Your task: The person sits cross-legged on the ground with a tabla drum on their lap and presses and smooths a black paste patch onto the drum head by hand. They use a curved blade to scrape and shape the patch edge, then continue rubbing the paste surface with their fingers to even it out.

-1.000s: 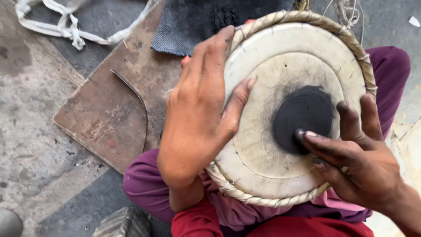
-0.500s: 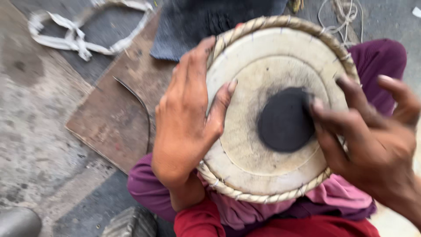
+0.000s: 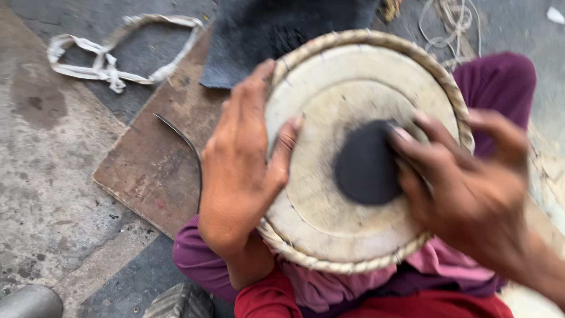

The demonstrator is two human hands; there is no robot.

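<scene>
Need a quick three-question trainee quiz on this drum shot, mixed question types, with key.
1. True or false: the left hand grips the rim of the drum, thumb lying on the skin.
2. Which part of the drum do the fingers of the right hand touch? A) the braided rim B) the black patch C) the underside
3. What lies on the floor at upper left?

Key: 1 true. 2 B. 3 a knotted loop of white cloth strip.
</scene>
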